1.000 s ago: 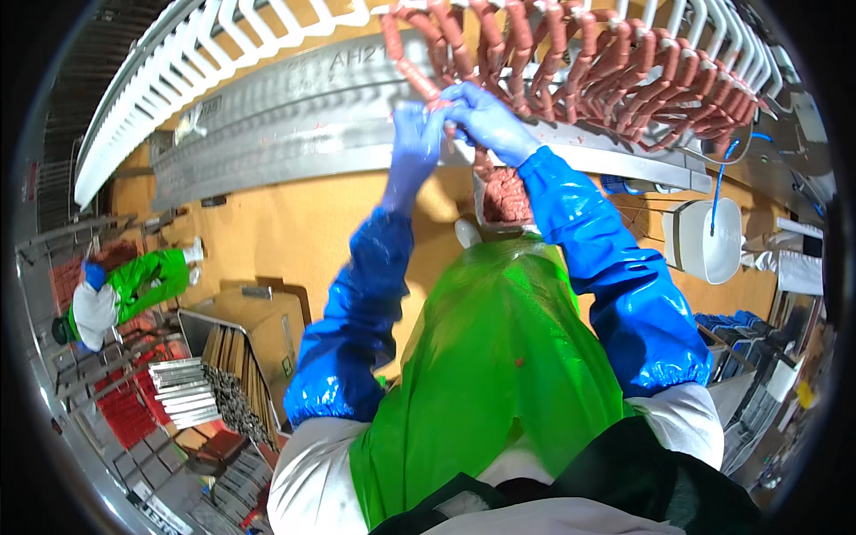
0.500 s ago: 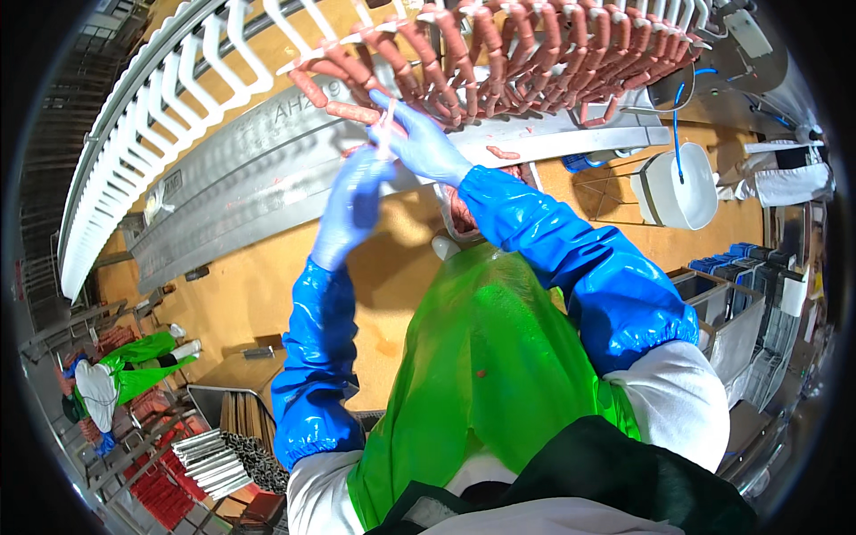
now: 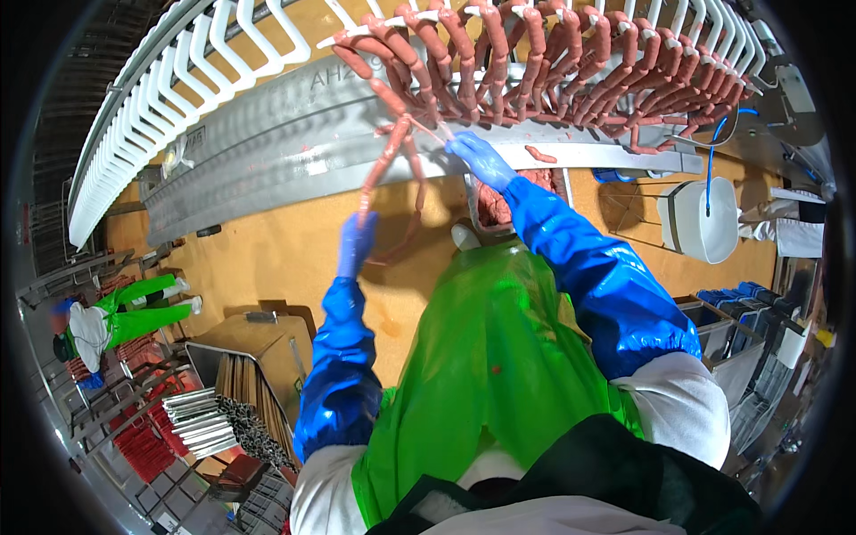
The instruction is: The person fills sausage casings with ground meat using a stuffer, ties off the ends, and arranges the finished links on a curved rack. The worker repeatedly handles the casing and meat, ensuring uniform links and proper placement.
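A string of pink sausage links [image 3: 386, 169] runs from a white hook at the row's left end down to my left hand [image 3: 357, 242], which is closed around it. Part of the string dangles in a loop beside that hand, blurred by motion. My right hand [image 3: 481, 160], at the trough's near edge, pinches a thin pale strand of casing [image 3: 430, 131] stretched from the links. Many more hanging sausages [image 3: 535, 62] drape in loops over the white hooks behind. Both hands wear blue gloves.
Bare white hooks [image 3: 183, 98] curve away to the left above a grey metal trough [image 3: 259, 192]. A short meat piece [image 3: 540, 154] lies on its edge, over a tub of meat [image 3: 493, 208]. A white bucket [image 3: 700, 223] stands right; another person [image 3: 125, 321] works far left, near metal sticks [image 3: 201, 423].
My hands, close together before, are now apart. The left has come down toward me with the links; the right has moved right, stretching the casing. The view has shifted slightly.
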Demonstrator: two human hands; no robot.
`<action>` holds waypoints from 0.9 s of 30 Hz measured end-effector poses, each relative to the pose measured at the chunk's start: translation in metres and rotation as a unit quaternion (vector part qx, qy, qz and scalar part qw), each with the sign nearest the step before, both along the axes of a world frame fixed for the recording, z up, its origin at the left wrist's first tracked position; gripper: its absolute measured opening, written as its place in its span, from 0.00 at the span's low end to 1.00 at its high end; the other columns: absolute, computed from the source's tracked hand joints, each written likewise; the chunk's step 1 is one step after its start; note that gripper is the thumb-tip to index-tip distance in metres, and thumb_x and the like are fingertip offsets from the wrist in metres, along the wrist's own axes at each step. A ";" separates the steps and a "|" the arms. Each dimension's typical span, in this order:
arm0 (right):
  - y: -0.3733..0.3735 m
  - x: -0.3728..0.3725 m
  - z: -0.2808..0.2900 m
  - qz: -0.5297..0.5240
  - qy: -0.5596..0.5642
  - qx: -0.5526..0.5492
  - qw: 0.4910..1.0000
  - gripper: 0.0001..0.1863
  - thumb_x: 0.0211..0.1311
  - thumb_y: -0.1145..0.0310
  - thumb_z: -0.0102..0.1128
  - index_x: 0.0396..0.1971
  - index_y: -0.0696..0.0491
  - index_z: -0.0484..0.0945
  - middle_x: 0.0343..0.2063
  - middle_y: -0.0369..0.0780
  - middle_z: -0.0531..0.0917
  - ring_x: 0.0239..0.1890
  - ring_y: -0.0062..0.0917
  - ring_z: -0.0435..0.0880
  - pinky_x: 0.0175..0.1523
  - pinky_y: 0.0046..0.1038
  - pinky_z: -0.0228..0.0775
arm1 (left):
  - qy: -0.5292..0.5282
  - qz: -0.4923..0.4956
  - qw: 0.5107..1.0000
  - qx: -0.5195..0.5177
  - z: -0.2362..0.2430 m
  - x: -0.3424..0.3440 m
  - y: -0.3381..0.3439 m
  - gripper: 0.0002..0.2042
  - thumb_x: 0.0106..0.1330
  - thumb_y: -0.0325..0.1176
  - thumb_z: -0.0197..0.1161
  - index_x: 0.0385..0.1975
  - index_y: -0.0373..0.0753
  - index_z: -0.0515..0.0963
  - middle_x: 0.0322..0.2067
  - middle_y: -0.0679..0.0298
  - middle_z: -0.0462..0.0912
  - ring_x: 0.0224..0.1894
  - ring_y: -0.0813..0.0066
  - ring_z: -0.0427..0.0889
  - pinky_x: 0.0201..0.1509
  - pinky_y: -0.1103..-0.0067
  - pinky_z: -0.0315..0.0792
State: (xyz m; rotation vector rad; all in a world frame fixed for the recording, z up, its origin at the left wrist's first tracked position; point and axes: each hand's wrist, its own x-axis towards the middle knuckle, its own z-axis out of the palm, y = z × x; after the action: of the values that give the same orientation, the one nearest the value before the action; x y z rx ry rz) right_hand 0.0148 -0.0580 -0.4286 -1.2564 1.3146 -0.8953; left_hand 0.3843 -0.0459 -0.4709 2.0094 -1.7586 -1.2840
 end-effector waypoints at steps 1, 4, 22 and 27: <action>-0.005 -0.013 -0.003 -0.064 -0.002 -0.063 0.996 0.19 0.70 0.60 0.52 0.52 0.57 0.75 0.47 0.39 0.78 0.52 0.23 0.72 0.58 0.29 0.64 | 0.019 0.061 0.998 -0.021 0.078 -0.032 -0.024 0.18 0.64 0.49 0.62 0.25 0.39 0.72 0.17 0.67 0.70 0.18 0.80 0.71 0.20 0.76 0.64; -0.005 -0.007 0.029 -0.207 -0.061 -0.164 0.963 0.17 0.68 0.69 0.54 0.53 0.57 0.74 0.49 0.41 0.77 0.53 0.26 0.73 0.60 0.30 0.64 | 0.055 0.063 0.968 -0.237 0.203 -0.043 -0.093 0.18 0.63 0.47 0.63 0.25 0.37 0.72 0.16 0.68 0.69 0.17 0.80 0.69 0.19 0.78 0.62; -0.091 -0.034 0.015 -0.179 0.088 -0.069 0.978 0.25 0.62 0.53 0.58 0.48 0.59 0.73 0.44 0.51 0.78 0.47 0.43 0.79 0.49 0.39 0.68 | 0.247 -0.202 0.909 -0.269 0.185 -0.230 -0.045 0.22 0.66 0.33 0.58 0.55 0.27 0.66 0.50 0.49 0.73 0.54 0.60 0.76 0.54 0.70 0.72; -0.010 -0.022 0.050 -0.292 0.134 -0.228 0.919 0.11 0.64 0.66 0.54 0.40 0.58 0.72 0.36 0.50 0.76 0.41 0.47 0.76 0.46 0.41 0.68 | 0.338 -0.075 0.916 -0.201 0.139 -0.292 -0.073 0.18 0.69 0.33 0.55 0.52 0.29 0.65 0.42 0.54 0.76 0.43 0.66 0.79 0.47 0.71 0.74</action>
State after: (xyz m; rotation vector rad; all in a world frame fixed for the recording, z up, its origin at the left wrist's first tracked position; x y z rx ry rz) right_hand -0.0072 -0.0682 -0.3791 -1.3933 1.8197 -1.5612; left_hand 0.0925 -0.1187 -0.3315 1.0465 -1.6526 -1.3041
